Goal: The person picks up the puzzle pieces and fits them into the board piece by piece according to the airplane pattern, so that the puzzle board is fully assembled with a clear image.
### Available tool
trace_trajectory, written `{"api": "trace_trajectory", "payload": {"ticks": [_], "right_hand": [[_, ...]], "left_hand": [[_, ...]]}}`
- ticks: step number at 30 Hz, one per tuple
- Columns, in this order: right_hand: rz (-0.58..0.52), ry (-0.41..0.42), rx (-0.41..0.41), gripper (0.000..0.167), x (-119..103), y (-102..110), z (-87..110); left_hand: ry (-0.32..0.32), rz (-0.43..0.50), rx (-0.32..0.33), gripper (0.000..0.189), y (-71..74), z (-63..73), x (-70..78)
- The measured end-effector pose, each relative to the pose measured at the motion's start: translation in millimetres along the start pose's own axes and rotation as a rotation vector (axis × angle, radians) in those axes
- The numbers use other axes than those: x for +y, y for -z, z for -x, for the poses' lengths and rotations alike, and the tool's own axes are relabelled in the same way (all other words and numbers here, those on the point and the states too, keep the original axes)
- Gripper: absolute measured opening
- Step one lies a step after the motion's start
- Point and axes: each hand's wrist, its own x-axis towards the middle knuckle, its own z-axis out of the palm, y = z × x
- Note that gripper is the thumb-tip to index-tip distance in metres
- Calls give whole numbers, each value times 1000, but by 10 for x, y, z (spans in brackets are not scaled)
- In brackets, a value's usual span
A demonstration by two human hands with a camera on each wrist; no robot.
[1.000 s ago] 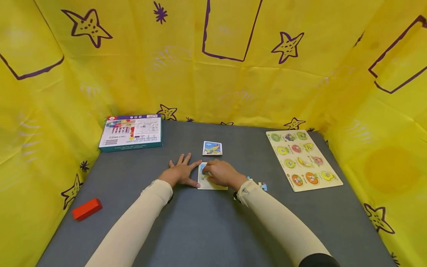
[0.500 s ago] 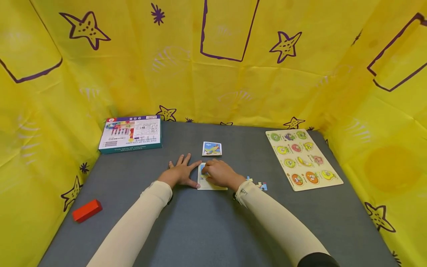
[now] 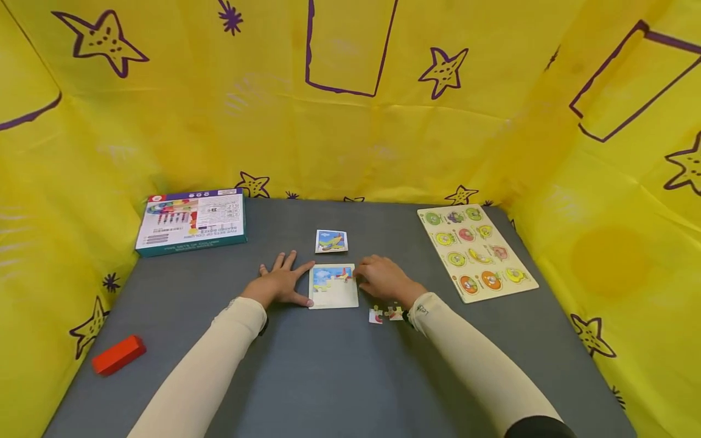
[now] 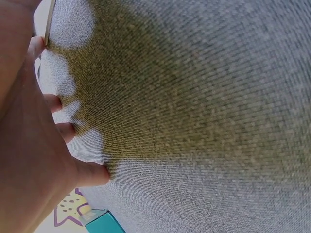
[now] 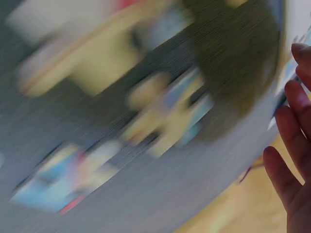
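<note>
A small puzzle tray (image 3: 339, 299) lies mid-table, with joined puzzle pieces (image 3: 327, 275) along its top and left side. Its lower right part shows bare. My left hand (image 3: 280, 285) rests spread on the table, thumb and forefinger against the tray's left edge. At the tray's right edge is my right hand (image 3: 385, 280), fingers loosely bent, with nothing seen between them in the blurred right wrist view. Several loose puzzle pieces (image 5: 167, 114) lie below that hand. Behind the tray is a picture card (image 3: 331, 243) of an aeroplane.
A fruit puzzle board (image 3: 475, 252) lies to the right. At the back left is a boxed bead set (image 3: 191, 222). A red block (image 3: 119, 355) sits at the left edge. Yellow printed cloth (image 3: 350, 140) walls the grey table on the sides and back.
My right hand has moved off the tray to the right, uncovering the joined pieces. The loose pieces show more fully. My left hand stays at the tray's edge; the head view has turned slightly right.
</note>
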Motion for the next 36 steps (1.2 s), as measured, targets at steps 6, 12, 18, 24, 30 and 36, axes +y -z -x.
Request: {"api": "trace_trajectory", "payload": {"ticks": [6, 12, 18, 24, 30, 36], "right_hand": [[26, -68, 4, 24, 272, 15, 372], [-12, -77, -10, 26, 366, 15, 564], [-12, -66, -5, 27, 397, 6, 642], [-30, -78, -18, 27, 412, -21, 657], [-24, -65, -15, 26, 407, -19, 592], [20, -41, -4, 27, 374, 28, 478]], "left_hand": [[-21, 5, 1, 103, 3, -7, -21], [-25, 0, 0, 104, 1, 19, -83], [-38, 10, 6, 103, 4, 9, -83], [-50, 7, 0, 103, 1, 0, -53], [-45, 6, 0, 103, -3, 5, -50], [-40, 3, 5, 103, -10, -17, -46]]}}
